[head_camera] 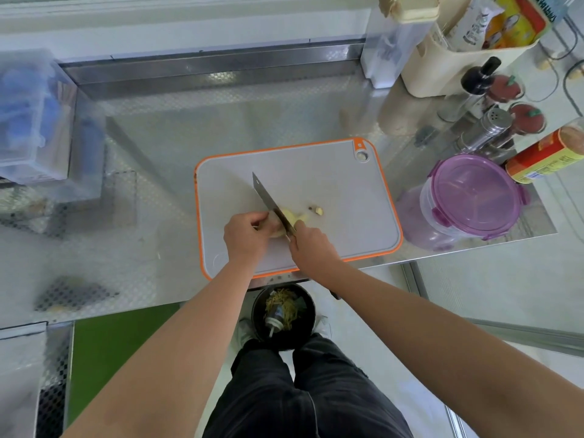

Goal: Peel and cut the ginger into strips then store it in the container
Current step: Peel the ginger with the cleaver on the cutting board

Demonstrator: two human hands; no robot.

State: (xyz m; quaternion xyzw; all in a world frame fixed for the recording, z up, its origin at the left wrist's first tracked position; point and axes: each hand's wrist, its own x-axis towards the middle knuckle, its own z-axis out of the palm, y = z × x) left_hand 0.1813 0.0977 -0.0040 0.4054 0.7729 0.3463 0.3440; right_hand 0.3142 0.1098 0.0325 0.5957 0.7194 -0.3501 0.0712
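At the far left a clear plastic box with blue things inside stands on the steel counter; the view there is blurred, so what the box holds is hard to tell; nearer the middle lies a grey cutting board with an orange rim, its near edge at the counter's front edge; on the near half of the board the left hand has its fingers curled down over a piece of ginger, pinning it to the board; the ginger is pale yellow where it shows; a knife stands edge-down across the ginger, its tip pointing away from the person and to the left; the right hand is wrapped tight round the knife's handle, close beside the left hand; just right of the ginger a small cut-off bit lies alone on the board; below the counter's edge, on the floor by the person's feet, a black bin holds yellowish scraps; right of the board, near but apart from it, sits a clear round container with its purple clip lid on; behind it stand a steel shaker and a red and yellow tin; further back a cream caddy holds packets.
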